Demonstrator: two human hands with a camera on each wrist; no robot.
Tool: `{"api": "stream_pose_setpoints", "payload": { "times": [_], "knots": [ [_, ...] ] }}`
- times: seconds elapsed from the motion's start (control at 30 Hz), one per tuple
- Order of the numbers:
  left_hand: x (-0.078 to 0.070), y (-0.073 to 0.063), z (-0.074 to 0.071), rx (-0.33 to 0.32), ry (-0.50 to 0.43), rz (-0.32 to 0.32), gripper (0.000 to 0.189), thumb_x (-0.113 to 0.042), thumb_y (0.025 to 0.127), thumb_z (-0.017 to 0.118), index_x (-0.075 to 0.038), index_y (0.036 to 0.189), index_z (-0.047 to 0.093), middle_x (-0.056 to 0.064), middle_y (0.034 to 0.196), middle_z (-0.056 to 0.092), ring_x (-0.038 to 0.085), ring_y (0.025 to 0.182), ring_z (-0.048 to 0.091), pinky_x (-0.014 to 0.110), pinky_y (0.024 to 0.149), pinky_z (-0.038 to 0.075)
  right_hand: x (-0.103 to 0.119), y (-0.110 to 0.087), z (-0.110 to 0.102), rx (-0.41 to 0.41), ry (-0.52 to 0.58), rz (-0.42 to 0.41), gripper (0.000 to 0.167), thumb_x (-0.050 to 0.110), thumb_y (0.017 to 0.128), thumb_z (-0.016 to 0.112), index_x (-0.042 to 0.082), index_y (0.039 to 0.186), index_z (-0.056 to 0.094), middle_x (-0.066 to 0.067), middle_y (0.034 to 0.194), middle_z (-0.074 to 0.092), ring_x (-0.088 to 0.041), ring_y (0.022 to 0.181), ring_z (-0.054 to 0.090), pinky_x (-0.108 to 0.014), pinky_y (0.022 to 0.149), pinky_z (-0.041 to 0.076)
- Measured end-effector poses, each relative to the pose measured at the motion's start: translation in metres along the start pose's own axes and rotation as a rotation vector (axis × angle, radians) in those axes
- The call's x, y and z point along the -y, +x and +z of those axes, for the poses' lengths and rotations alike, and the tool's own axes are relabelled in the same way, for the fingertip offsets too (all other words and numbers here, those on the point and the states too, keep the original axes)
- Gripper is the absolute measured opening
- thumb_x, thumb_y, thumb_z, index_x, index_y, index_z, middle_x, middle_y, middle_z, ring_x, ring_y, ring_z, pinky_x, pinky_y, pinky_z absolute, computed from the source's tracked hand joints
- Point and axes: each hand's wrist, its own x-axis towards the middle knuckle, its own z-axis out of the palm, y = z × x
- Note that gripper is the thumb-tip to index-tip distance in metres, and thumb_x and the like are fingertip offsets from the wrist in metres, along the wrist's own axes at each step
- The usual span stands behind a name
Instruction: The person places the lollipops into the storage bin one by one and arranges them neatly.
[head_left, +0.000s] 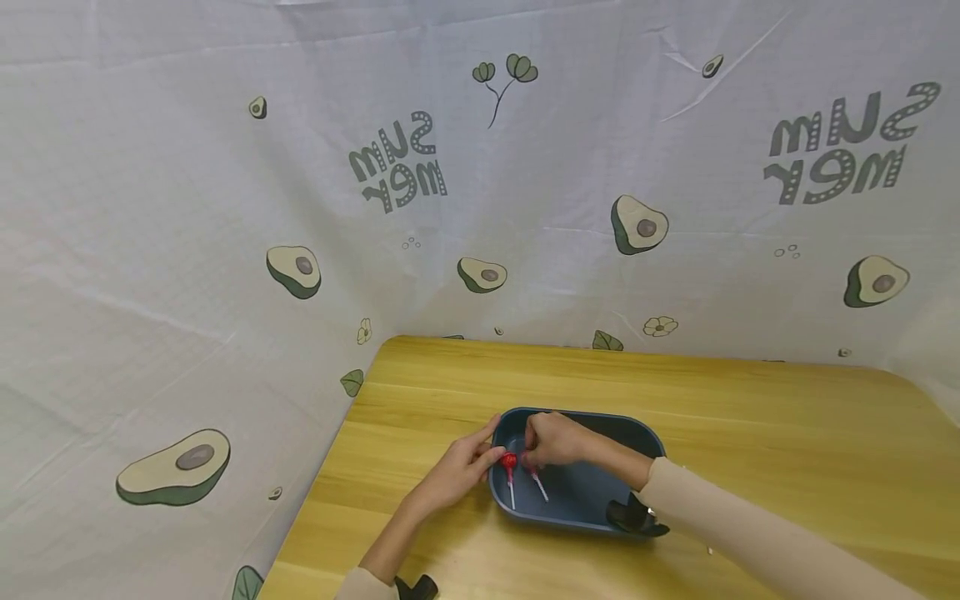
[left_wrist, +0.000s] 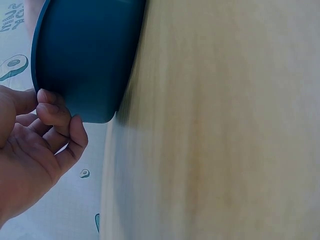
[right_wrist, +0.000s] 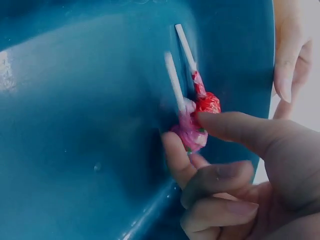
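Observation:
A dark blue oblong tub (head_left: 581, 497) stands on the table. My left hand (head_left: 459, 468) holds its left end, with the thumb at the rim and the fingers curled against the outer wall, as the left wrist view shows. Inside the tub, my right hand (head_left: 555, 439) pinches the wrapped head of a pink lollipop (right_wrist: 192, 137) between thumb and index finger. Its white stick points toward the front of the tub. Right beside it lies a red lollipop (right_wrist: 207, 104), near the left end wall, its stick turned roughly the same way.
The wooden table (head_left: 787, 442) stretches out around the tub. A white cloth (head_left: 555, 183) printed with avocados hangs behind and to the left of it. A black wrist strap piece (head_left: 630, 514) overlaps the tub's front right rim in the head view.

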Motion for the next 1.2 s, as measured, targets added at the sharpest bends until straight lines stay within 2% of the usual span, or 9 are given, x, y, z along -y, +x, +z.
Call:
{"api": "stream_pose_setpoints", "payload": {
  "times": [0.1, 0.23, 0.47, 0.53, 0.63, 0.73, 0.87, 1.0, 1.2],
  "knots": [
    [-0.0011, -0.0007, 0.0003, 0.001, 0.001, -0.003, 0.062, -0.028, 0.11, 0.053, -0.006, 0.163, 0.029, -0.001, 0.071, 0.051, 0.001, 0.061, 0.046, 0.017, 0.058, 0.039, 0.0008, -0.0005, 0.001, 0.023, 0.008, 0.011, 0.014, 0.013, 0.086, 0.08, 0.006, 0.085, 0.069, 0.003, 0.067, 0.068, -0.005, 0.058, 0.057, -0.019, 0.054, 0.042],
    [-0.0026, -0.0014, 0.0002, 0.002, 0.004, -0.004, 0.062, -0.027, 0.11, 0.052, -0.005, 0.163, 0.029, 0.0, 0.072, 0.052, 0.0, 0.062, 0.046, 0.016, 0.058, 0.039, 0.0007, -0.0011, 0.0018, 0.006, -0.026, 0.024, 0.02, 0.017, 0.085, 0.083, 0.01, 0.072, 0.069, 0.006, 0.063, 0.063, -0.005, 0.055, 0.051, -0.019, 0.051, 0.039],
    [-0.0029, -0.0011, -0.0011, 0.007, 0.005, 0.003, 0.062, -0.027, 0.11, 0.052, -0.004, 0.163, 0.028, 0.01, 0.074, 0.056, 0.001, 0.062, 0.047, 0.016, 0.058, 0.039, 0.0019, -0.0012, 0.0036, -0.017, -0.121, 0.054, 0.036, 0.027, 0.082, 0.087, 0.015, 0.061, 0.06, 0.01, 0.055, 0.046, -0.006, 0.052, 0.041, -0.021, 0.048, 0.028],
    [-0.0031, -0.0012, -0.0012, 0.007, 0.005, 0.006, 0.062, -0.027, 0.11, 0.052, -0.004, 0.163, 0.028, 0.013, 0.074, 0.057, 0.001, 0.062, 0.047, 0.016, 0.058, 0.04, 0.0026, -0.0011, 0.0037, -0.011, -0.149, 0.053, 0.033, 0.028, 0.081, 0.087, 0.014, 0.065, 0.061, 0.009, 0.057, 0.047, -0.007, 0.053, 0.042, -0.022, 0.048, 0.029],
    [-0.0031, -0.0014, -0.0012, 0.006, 0.006, 0.005, 0.062, -0.027, 0.11, 0.052, -0.004, 0.163, 0.029, 0.015, 0.075, 0.057, 0.001, 0.062, 0.047, 0.017, 0.058, 0.04, 0.0038, -0.0005, 0.0028, 0.005, -0.168, 0.043, 0.024, 0.026, 0.082, 0.087, 0.01, 0.083, 0.069, 0.006, 0.066, 0.051, -0.009, 0.059, 0.045, -0.024, 0.052, 0.033],
    [-0.0032, -0.0017, -0.0014, 0.006, 0.004, 0.003, 0.062, -0.027, 0.11, 0.052, -0.004, 0.163, 0.029, 0.018, 0.076, 0.058, 0.001, 0.061, 0.046, 0.017, 0.057, 0.04, 0.0035, 0.0005, 0.0024, 0.02, -0.152, 0.019, 0.024, 0.02, 0.083, 0.085, 0.009, 0.098, 0.071, 0.004, 0.072, 0.054, -0.01, 0.062, 0.047, -0.025, 0.055, 0.036],
    [-0.0041, -0.0022, -0.0014, 0.006, 0.002, -0.001, 0.062, -0.027, 0.11, 0.052, -0.004, 0.163, 0.029, 0.018, 0.076, 0.058, 0.001, 0.061, 0.046, 0.017, 0.058, 0.039, 0.0008, 0.0008, 0.0026, 0.014, -0.121, -0.015, 0.017, 0.015, 0.083, 0.085, 0.009, 0.093, 0.072, 0.005, 0.069, 0.055, -0.008, 0.058, 0.048, -0.022, 0.053, 0.035],
    [-0.0044, -0.0021, -0.001, 0.004, 0.004, -0.006, 0.062, -0.027, 0.11, 0.053, -0.004, 0.163, 0.029, 0.015, 0.075, 0.057, 0.001, 0.062, 0.046, 0.017, 0.058, 0.039, -0.0018, -0.0004, 0.0015, -0.002, -0.121, -0.03, 0.022, 0.02, 0.082, 0.087, 0.01, 0.084, 0.068, 0.006, 0.066, 0.055, -0.005, 0.056, 0.047, -0.02, 0.051, 0.035],
    [-0.0054, -0.0021, -0.0011, 0.0, -0.005, -0.004, 0.062, -0.026, 0.109, 0.053, -0.004, 0.162, 0.03, 0.014, 0.075, 0.056, 0.001, 0.062, 0.046, 0.017, 0.058, 0.04, -0.0012, -0.0017, -0.0022, 0.067, -0.045, 0.013, 0.023, 0.022, 0.085, 0.085, 0.01, 0.09, 0.066, 0.004, 0.063, 0.057, -0.006, 0.046, 0.051, -0.021, 0.046, 0.041]
  ]
}}
